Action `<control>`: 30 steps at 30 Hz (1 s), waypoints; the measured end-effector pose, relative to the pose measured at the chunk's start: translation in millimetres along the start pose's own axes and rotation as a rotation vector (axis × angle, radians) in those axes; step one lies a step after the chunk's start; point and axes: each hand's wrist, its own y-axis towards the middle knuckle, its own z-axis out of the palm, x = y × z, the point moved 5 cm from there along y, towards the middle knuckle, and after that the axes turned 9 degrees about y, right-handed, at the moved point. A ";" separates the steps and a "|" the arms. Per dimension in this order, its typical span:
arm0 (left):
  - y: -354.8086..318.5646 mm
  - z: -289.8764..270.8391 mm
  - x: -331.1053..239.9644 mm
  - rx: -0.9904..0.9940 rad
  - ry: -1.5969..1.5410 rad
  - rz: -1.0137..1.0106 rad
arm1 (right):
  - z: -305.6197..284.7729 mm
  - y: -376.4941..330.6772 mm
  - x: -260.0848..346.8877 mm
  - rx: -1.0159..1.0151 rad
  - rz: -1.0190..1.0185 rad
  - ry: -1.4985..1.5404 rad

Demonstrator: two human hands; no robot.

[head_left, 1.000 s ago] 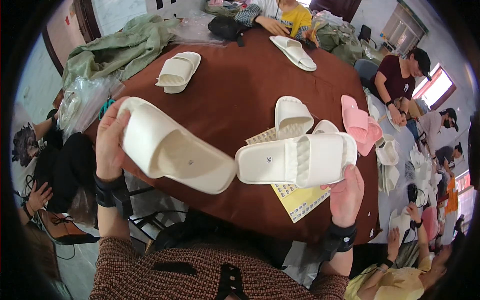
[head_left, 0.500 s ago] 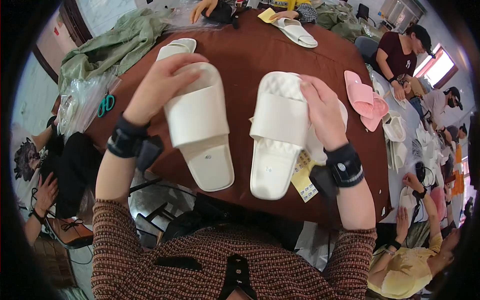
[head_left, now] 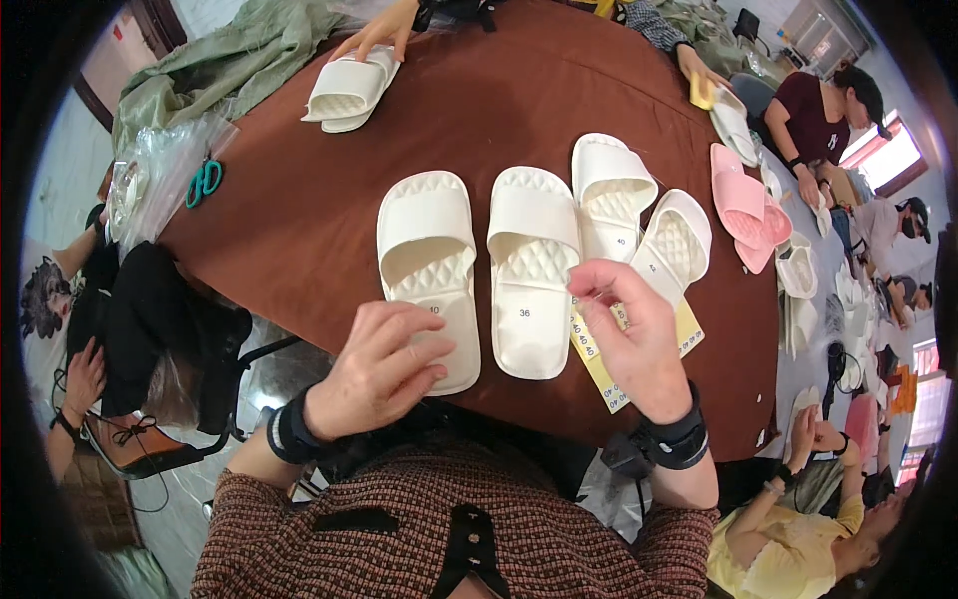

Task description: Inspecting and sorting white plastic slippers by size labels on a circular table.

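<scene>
Two white slides lie side by side, toes away from me, on the brown table (head_left: 299, 230). My left hand (head_left: 384, 364) rests with loose, spread fingers on the heel of the left slide (head_left: 427, 250). My right hand (head_left: 634, 334) hovers by the heel of the right slide (head_left: 532, 270). Its thumb and forefinger are pinched together above a yellow sticker sheet (head_left: 609, 384); whether they hold a sticker is not visible. Each slide has a small sticker on its heel.
Two more white slides (head_left: 611, 190) (head_left: 677, 240) lie just right of the pair, with pink slides (head_left: 743, 205) beyond. Another person's hand (head_left: 384, 28) presses on a stacked white pair (head_left: 349, 90) at the far side. Teal scissors (head_left: 204, 182) lie on plastic bags at left. People sit along the right.
Both slides, held up half a second ago, now lie flat on the table. My left hand has let go onto the heel; my right has moved to the sticker sheet.
</scene>
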 end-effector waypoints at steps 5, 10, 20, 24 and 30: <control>5.4 18.3 -9.6 -0.029 -0.007 0.038 | 22.3 -0.3 -9.3 0.069 0.025 0.000; 17.5 29.9 -18.1 -0.025 0.002 0.080 | 35.7 0.9 -20.9 0.135 -0.017 -0.102; 20.4 44.9 -19.6 0.054 0.041 0.114 | 47.4 0.5 -22.0 0.188 -0.156 -0.248; 21.5 47.6 -19.9 0.025 0.063 0.128 | 48.6 0.9 -23.4 0.189 -0.163 -0.261; 21.0 48.5 -22.0 -0.003 0.089 0.134 | 48.9 0.8 -23.6 0.179 -0.180 -0.268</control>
